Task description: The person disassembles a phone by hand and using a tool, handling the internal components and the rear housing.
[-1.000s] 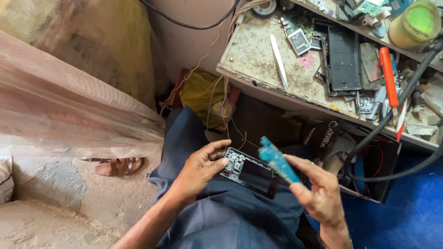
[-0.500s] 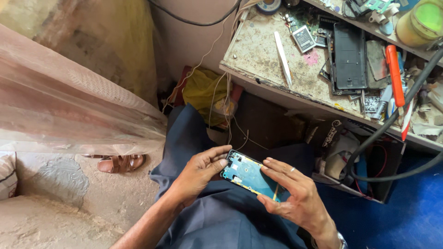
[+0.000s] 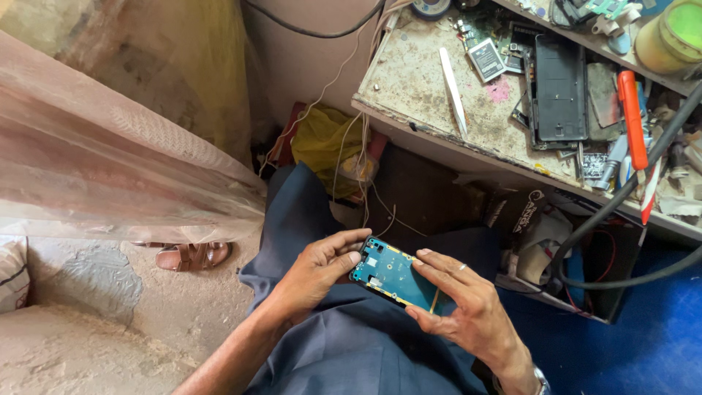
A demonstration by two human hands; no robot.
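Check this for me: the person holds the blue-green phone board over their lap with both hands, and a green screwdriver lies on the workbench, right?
Not quite. The screwdriver on the workbench has an orange handle, not green; the head view shows it. The rest stands: the left hand and right hand both hold the blue-green phone board over the lap.

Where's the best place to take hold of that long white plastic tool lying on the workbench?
Probably around the middle of the long white plastic tool, pinched across its narrow width from above. It lies flat on the stained workbench, with bare surface along both long sides.
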